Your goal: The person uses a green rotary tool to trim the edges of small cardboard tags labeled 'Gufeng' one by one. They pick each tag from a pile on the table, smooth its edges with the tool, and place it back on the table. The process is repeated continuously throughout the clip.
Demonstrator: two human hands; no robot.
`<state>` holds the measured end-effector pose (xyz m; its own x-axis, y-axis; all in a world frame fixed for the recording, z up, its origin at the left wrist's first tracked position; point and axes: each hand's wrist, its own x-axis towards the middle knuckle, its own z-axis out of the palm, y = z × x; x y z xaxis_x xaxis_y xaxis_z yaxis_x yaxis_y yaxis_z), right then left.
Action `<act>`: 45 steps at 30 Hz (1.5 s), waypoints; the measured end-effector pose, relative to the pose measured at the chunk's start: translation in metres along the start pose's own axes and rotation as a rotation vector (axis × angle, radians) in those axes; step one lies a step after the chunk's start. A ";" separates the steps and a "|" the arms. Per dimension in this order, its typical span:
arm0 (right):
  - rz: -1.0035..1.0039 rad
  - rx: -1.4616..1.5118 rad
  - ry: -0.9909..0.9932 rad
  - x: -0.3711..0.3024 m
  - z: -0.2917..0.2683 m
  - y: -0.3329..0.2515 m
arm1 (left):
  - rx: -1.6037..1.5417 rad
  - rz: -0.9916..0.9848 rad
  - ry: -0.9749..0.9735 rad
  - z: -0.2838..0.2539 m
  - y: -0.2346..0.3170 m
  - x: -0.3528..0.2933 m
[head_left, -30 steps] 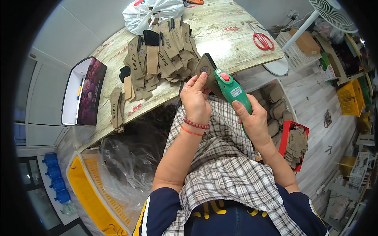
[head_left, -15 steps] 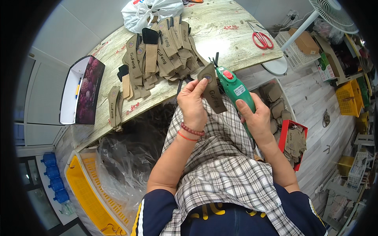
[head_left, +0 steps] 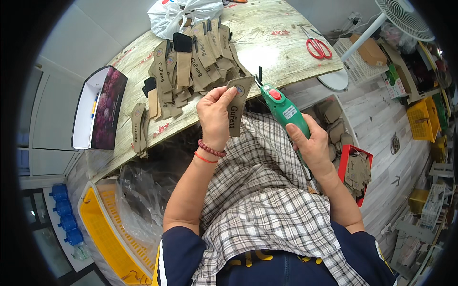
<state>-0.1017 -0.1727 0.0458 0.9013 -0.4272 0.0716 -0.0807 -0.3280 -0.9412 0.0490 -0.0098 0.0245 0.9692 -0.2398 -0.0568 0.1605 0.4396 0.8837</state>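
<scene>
My left hand (head_left: 215,114) pinches a tan fabric strip (head_left: 238,104) by its left edge and holds it upright over my lap. In my right hand (head_left: 310,145) is a green hand-held electric cutter (head_left: 282,108) with a red button, its black tip touching the strip's upper right edge. A heap of similar tan and black strips (head_left: 193,64) lies on the wooden table (head_left: 267,47) just beyond my hands. A plaid cloth (head_left: 257,200) covers my lap.
Red-handled scissors (head_left: 317,46) lie on the table's right end, a white plastic bag (head_left: 179,12) at its far edge, an open dark box (head_left: 99,109) at its left. A red box of cut pieces (head_left: 355,171) sits on the floor right; a yellow crate (head_left: 107,238) with plastic sheeting lower left.
Both hands have lifted slightly away from the table edge. The strip has turned upright in my left hand and the cutter's tip has come against its upper edge.
</scene>
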 end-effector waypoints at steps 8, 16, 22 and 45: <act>0.031 -0.005 -0.036 0.002 -0.003 -0.005 | 0.138 -0.006 -0.069 -0.004 0.009 0.003; -0.024 -0.002 -0.111 0.003 0.004 -0.004 | 0.422 -0.085 -0.220 -0.025 0.044 0.009; 0.093 0.063 -0.077 -0.006 0.005 0.000 | 0.482 0.066 0.131 -0.127 0.110 0.030; 0.021 0.023 -0.103 -0.005 0.021 -0.003 | 0.786 0.595 0.539 -0.110 0.071 0.149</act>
<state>-0.0975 -0.1521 0.0417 0.9387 -0.3442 0.0183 -0.0913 -0.2995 -0.9497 0.2257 0.0810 0.0278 0.8372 0.3155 0.4467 -0.3329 -0.3541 0.8739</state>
